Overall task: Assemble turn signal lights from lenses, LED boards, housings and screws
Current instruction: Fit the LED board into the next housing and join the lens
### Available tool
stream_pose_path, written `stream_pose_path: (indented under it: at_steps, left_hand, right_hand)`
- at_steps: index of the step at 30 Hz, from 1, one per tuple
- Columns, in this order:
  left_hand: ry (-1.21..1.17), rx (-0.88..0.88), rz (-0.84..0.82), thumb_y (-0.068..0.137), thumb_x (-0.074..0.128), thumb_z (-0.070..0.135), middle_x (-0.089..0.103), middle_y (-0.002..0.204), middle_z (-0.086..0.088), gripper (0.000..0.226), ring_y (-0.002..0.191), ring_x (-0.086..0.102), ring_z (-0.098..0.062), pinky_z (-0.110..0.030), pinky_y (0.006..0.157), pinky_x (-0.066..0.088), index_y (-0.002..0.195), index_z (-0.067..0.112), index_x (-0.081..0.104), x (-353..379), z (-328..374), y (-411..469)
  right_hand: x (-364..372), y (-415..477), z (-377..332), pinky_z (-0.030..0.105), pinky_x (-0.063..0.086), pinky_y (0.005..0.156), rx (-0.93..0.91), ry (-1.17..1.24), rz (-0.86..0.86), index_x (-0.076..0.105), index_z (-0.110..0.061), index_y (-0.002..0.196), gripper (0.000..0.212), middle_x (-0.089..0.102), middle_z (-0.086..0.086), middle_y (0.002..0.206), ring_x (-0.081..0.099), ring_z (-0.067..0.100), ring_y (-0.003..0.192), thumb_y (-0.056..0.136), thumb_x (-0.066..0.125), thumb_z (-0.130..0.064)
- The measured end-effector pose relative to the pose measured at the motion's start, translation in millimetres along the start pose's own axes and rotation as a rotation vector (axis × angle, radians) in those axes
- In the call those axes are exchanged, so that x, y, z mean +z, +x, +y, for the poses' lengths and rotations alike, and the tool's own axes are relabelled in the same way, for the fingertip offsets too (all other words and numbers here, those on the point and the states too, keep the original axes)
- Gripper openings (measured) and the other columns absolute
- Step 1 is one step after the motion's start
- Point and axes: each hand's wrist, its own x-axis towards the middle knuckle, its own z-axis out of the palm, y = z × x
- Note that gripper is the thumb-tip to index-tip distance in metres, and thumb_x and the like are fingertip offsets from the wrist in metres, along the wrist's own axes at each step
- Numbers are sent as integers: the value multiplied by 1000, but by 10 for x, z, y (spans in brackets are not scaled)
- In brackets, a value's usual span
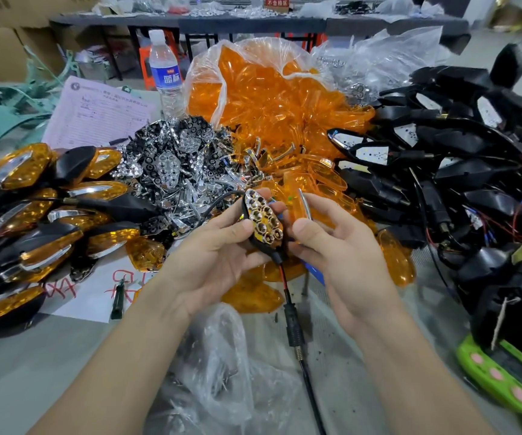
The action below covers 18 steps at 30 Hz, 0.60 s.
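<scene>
**Lens rides just right of the housing, axes near parallel**

The left hand (218, 255) grips the housing (265, 251), with the reflector (261, 216) facing up. Its long axis points away from the person and its wire (286, 287) trails back. The right hand (341, 262) pinches the amber lens (300, 213) upright, close alongside. Likely next: tip the lens leftward onto the housing.

We see our left hand (212, 246) and right hand (341, 246) bare, with short, neatly trimmed thumbnails; both forearms are bare too, from the wrists as far as the view reaches.
</scene>
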Motion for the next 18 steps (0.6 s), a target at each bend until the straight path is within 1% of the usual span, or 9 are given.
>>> stream_pose_path:
  at_steps: [3, 6, 7, 9, 10, 12, 14, 16, 18]
  left_hand:
    - [-24, 2, -69, 88, 60, 7, 64, 141, -14, 62, 124, 66, -27, -41, 87, 63, 150, 12, 53, -13, 28, -12]
    - [-46, 14, -110, 88, 59, 8, 60, 146, -16, 63, 131, 61, -29, -48, 107, 53, 151, 13, 53, -53, 66, -25]
    - [-52, 22, -120, 90, 56, 8, 59, 148, -17, 63, 132, 61, -29, -49, 109, 51, 152, 14, 51, -65, 79, -33]
    - [-63, 40, -131, 91, 53, 11, 57, 149, -17, 65, 132, 60, -28, -49, 107, 53, 156, 15, 45, -81, 93, -41]
    - [-62, 50, -129, 92, 52, 12, 57, 150, -16, 65, 132, 61, -27, -48, 104, 55, 156, 15, 44, -83, 96, -41]
    - [-46, 70, -115, 91, 52, 14, 58, 149, -15, 65, 128, 63, -26, -46, 98, 58, 155, 17, 45, -73, 99, -35]
    - [-42, 81, -101, 91, 53, 14, 58, 149, -16, 62, 127, 64, -26, -44, 93, 60, 153, 17, 48, -63, 98, -28]
    - [-56, 98, -90, 93, 51, 13, 60, 147, -17, 58, 125, 65, -27, -43, 90, 61, 151, 17, 52, -58, 91, -22]
    - [-56, 124, -73, 96, 48, 13, 62, 143, -18, 56, 124, 65, -28, -43, 89, 61, 152, 17, 51, -70, 90, -15]
  right_hand:
    - [-52, 21, -51, 33, 63, 83, 112, 295, 4, 68, -10, 128, 34, 77, 11, 114, 73, 18, 101, 97, 59, 1]
    - [-111, 31, -81, 35, 61, 85, 192, 448, -116, 62, -7, 136, 42, 72, 16, 121, 70, 24, 110, 98, 50, 6]
    - [-113, 30, -80, 36, 61, 86, 196, 468, -158, 60, -8, 138, 47, 71, 15, 120, 70, 24, 110, 97, 46, 10]
    - [-97, 30, -44, 38, 61, 85, 196, 480, -168, 61, -8, 134, 53, 70, 12, 107, 70, 24, 103, 92, 43, 20]
    - [-79, 31, -20, 38, 62, 83, 195, 460, -147, 64, -6, 128, 52, 66, 11, 100, 68, 25, 97, 88, 46, 23]
    - [-45, 16, 27, 35, 60, 74, 184, 356, -119, 66, -6, 102, 39, 56, 9, 90, 64, 22, 85, 75, 56, 20]
    - [9, -16, 45, 28, 50, 59, 168, 257, -105, 55, -15, 77, 27, 51, 5, 79, 55, 17, 69, 63, 58, 8]
    - [66, -41, 60, 27, 36, 52, 124, 138, -69, 44, -21, 66, 30, 42, 3, 73, 41, 17, 61, 64, 64, 0]
    - [110, -62, 92, 32, 32, 51, 64, -76, -30, 41, -22, 63, 35, 39, 5, 69, 34, 22, 61, 67, 74, -11]
